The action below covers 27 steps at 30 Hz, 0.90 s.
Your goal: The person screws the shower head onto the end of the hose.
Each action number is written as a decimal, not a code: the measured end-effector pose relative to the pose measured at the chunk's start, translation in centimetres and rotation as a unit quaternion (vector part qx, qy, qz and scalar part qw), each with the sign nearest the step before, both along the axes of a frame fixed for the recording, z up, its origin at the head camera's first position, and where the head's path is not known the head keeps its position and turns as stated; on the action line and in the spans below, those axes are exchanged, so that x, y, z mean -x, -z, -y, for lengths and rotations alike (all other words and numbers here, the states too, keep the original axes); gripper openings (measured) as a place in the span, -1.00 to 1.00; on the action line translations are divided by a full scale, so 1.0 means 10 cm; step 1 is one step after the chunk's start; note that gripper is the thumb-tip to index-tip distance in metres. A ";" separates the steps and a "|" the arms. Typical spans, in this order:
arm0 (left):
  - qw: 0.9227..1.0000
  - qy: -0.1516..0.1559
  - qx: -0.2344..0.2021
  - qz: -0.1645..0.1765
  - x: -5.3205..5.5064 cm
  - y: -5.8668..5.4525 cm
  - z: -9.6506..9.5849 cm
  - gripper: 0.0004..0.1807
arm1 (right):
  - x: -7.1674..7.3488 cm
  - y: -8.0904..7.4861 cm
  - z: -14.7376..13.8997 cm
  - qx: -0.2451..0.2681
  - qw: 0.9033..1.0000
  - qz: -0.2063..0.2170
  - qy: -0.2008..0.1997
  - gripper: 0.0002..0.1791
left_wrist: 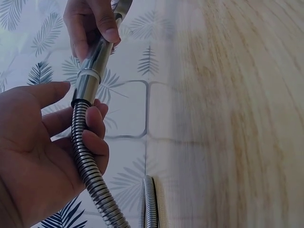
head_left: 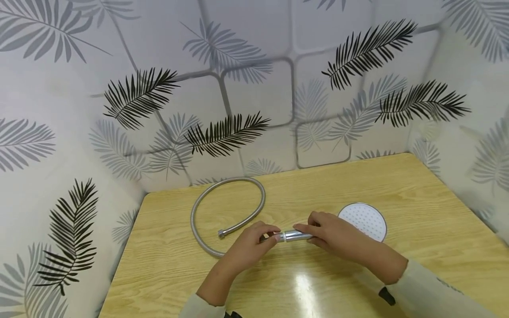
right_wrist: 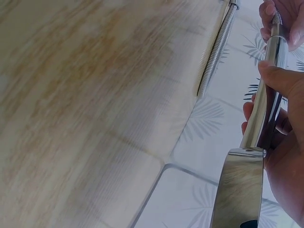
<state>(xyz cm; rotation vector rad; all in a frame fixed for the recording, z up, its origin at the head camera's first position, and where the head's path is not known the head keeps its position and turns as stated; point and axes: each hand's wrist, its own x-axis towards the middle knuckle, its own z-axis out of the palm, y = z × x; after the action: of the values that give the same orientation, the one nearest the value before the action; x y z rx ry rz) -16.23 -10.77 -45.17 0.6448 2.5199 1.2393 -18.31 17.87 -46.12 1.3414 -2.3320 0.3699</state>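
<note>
A handheld shower head (head_left: 363,218) with a white, dotted round face and a chrome handle (head_left: 297,235) is held just above the table. My right hand (head_left: 336,234) grips the handle, its thumb lying along the chrome in the right wrist view. At the handle's end, a chrome collar (left_wrist: 85,89) meets the ribbed metal shower hose (left_wrist: 90,164). My left hand (left_wrist: 42,142) has its fingers curled round the hose just below that collar, the thumb lifted off it. In the head view, the hose runs left in a loop and its loose end has a metal nut (head_left: 222,233).
The wooden table (head_left: 397,185) has its back edge against a wall (head_left: 262,101) patterned with leaves and tile lines. Wall surfaces also rise at the left and right sides. The hose loop lies at the back left of the table.
</note>
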 end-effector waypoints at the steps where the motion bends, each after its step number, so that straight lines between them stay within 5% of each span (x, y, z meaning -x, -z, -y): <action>1: 1.000 0.001 0.000 0.002 0.00 0.00 0.00 -0.54 | 0.00 0.00 0.00 0.001 1.000 -0.001 -0.002 -0.25; 13: 0.999 0.015 -0.029 0.035 0.02 0.05 0.02 -0.64 | 0.01 0.00 0.02 0.003 1.000 -0.002 -0.006 -0.25; 27: 0.999 0.010 -0.035 0.015 0.03 0.06 0.01 -0.72 | 0.01 -0.01 0.03 -0.003 1.000 0.008 0.002 -0.28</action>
<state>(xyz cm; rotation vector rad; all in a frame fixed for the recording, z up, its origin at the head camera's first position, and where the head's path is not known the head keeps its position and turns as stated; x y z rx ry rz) -16.58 -10.91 -45.78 0.6608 2.4489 1.3265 -18.36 17.62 -46.02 1.3402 -2.3500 0.3730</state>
